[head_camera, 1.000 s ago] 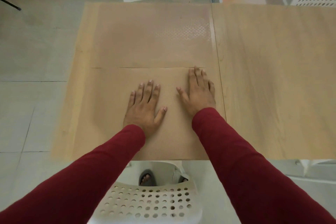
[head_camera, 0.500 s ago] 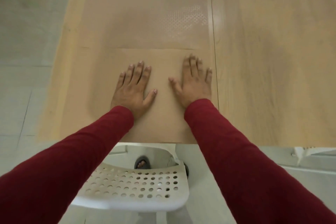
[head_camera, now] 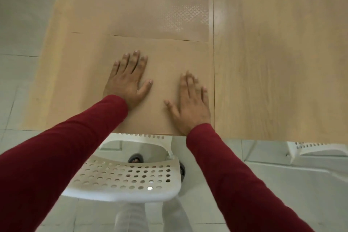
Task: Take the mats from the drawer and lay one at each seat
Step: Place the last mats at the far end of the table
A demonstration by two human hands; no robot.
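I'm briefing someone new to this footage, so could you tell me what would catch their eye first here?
Two dark red sleeves reach in from the bottom, ending in the left hand and right hand, both pressed flat on the near mat at the table's near edge. A second mat lies just beyond it. Below the edge stands a white perforated chair.

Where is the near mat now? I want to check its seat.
In the head view the near mat lies flat at the table's near edge, under both hands, above the white chair, its right side along the table seam.
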